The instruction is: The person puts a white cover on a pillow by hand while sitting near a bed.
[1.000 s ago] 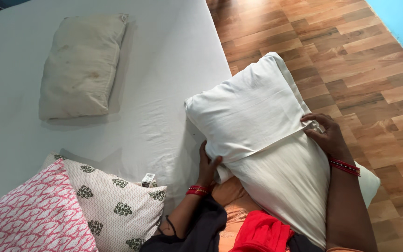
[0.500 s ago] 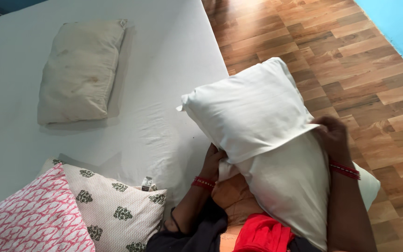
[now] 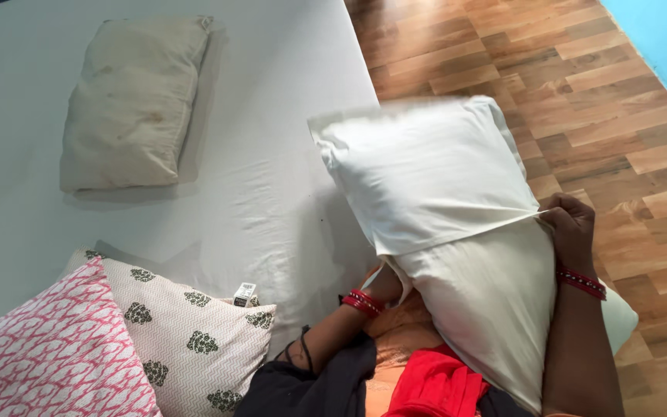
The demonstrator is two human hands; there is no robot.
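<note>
The white pillow (image 3: 465, 293) stood tilted against the person's lap at the bed (image 3: 272, 177) edge, its upper half inside the white pillowcase (image 3: 426, 170). The right hand (image 3: 573, 232) had its fingers closed on the pillowcase hem. The left hand (image 3: 384, 282) was mostly hidden under the pillow; its grip could not be determined.

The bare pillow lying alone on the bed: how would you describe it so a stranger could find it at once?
Start at the white bed on the left. Near its far end lies a bare pillow, flat and touched by no hand. Unlike the patterned cushions at the near edge, it is plain, yellowed and stained.
</note>
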